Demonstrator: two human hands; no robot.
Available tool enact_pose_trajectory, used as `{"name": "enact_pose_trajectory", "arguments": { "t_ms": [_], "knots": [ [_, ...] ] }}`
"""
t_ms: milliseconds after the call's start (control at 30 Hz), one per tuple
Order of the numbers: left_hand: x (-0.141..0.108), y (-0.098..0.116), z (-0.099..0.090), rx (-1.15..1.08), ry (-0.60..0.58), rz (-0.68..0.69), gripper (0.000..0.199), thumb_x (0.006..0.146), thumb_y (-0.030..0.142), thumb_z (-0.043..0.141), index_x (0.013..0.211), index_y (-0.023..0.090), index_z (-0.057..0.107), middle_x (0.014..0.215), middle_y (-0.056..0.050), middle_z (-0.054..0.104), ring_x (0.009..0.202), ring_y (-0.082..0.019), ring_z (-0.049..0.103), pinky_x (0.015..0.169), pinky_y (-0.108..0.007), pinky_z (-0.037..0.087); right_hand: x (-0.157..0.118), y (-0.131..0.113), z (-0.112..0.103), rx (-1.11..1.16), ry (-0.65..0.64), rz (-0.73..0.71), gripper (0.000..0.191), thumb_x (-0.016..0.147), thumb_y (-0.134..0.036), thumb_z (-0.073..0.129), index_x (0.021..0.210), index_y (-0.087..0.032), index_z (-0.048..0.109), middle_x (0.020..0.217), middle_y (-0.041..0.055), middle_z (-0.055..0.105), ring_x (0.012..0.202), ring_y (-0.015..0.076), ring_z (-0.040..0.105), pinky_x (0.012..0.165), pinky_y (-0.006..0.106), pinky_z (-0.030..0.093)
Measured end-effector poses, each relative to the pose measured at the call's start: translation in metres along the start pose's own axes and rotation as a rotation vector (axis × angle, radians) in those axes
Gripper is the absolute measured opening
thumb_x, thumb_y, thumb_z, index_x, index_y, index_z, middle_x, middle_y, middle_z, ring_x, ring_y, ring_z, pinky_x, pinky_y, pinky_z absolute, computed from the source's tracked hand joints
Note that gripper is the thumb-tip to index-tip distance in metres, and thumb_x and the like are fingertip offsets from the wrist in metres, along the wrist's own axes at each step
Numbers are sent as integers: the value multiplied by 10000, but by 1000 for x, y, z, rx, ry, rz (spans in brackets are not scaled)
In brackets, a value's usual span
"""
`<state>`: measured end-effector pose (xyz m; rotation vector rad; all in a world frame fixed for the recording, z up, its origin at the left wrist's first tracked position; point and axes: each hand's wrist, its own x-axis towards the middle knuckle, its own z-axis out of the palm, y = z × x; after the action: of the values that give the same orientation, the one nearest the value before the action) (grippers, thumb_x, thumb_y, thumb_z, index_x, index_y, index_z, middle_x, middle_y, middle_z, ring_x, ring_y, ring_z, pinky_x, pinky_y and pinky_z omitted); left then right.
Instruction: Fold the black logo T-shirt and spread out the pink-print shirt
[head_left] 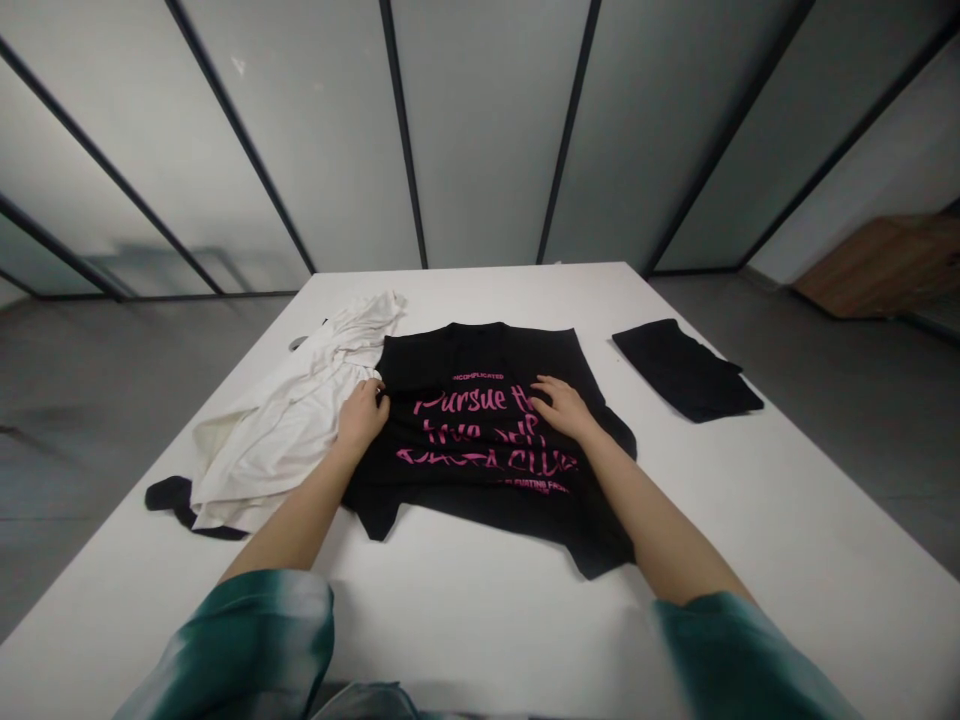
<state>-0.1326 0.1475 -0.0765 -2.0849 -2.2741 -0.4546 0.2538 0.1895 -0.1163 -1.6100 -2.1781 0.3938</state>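
A black T-shirt (480, 360) with pink lettering lies spread on the white table, its neckline toward the far side and its lower part rumpled toward me. At its left edge my left hand (363, 414) is closed, fingers and thumb pinching the black cloth right beside a white garment. My right hand (562, 406) rests on the right part of the printed front, with its fingers stretched out over the lettering and nothing gripped.
Heaped along the table's left side is the white garment (277, 430), with black cloth (171, 494) showing from under it. A folded black garment (682, 372) lies near the right edge. Frosted panels (487, 130) stand behind the white table (480, 620).
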Motion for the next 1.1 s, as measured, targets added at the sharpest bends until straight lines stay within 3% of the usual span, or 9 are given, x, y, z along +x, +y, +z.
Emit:
{"name": "enact_pose_trajectory", "arguments": {
  "t_ms": [167,300,367,467,567,767,900,1000,1100],
  "knots": [
    [-7,-8,-14,140,10,-34,316,881,208,440,1136,234,624,1135,-116,629,910,-256,668,715,-344,484,1,4,3,11,15,-27,382,906,-378,565,1226,-210,685,1411,112,575,1352,287,479,1138,493,353],
    [5,-20,-28,151,-301,166,206,800,291,571,940,262,720,971,-72,698,928,-266,670,737,-324,480,1,4,3,-1,10,-20,386,904,-381,567,1219,-193,689,1416,122,570,1351,284,479,1137,478,358],
    [23,-25,-35,95,-415,177,217,806,394,581,872,256,736,840,-56,714,884,-268,677,741,-319,482,1,4,3,-3,9,-21,389,907,-380,564,1220,-185,687,1416,130,567,1353,286,477,1134,476,362],
    [57,-22,-39,47,-286,123,333,866,417,492,1000,225,729,866,-71,733,895,-278,683,775,-337,493,1,4,3,-1,11,-22,385,913,-378,558,1228,-193,681,1416,127,568,1353,284,477,1127,483,367],
    [91,-5,-26,55,-157,177,400,878,300,440,1192,196,665,1084,-93,727,1038,-271,662,887,-350,493,0,4,3,4,9,-20,390,915,-381,561,1232,-186,678,1419,131,565,1355,283,473,1126,477,369],
    [137,28,22,97,-255,319,611,810,183,475,1422,183,494,1411,-121,558,1227,-243,583,1022,-324,448,-1,2,2,-5,25,-8,370,916,-388,562,1223,-220,683,1415,108,572,1350,283,480,1114,491,381],
    [153,38,38,151,-304,229,445,811,236,533,1241,184,637,1228,-148,651,1119,-292,638,944,-363,495,-2,-2,1,-12,17,-6,369,914,-374,568,1219,-204,685,1416,120,569,1342,287,487,1113,484,382],
    [153,42,41,95,-178,111,378,855,211,489,1194,156,650,1171,-178,658,1099,-315,643,930,-401,497,-2,-4,-1,-8,9,-1,360,912,-365,573,1216,-209,685,1418,117,568,1347,286,483,1111,485,384],
    [141,42,38,15,-82,90,445,906,263,457,1311,113,567,1290,-213,585,1129,-329,629,944,-410,486,-2,-6,-4,11,13,9,365,928,-367,548,1223,-199,681,1418,118,569,1347,281,484,1111,478,386]
  ]
}}
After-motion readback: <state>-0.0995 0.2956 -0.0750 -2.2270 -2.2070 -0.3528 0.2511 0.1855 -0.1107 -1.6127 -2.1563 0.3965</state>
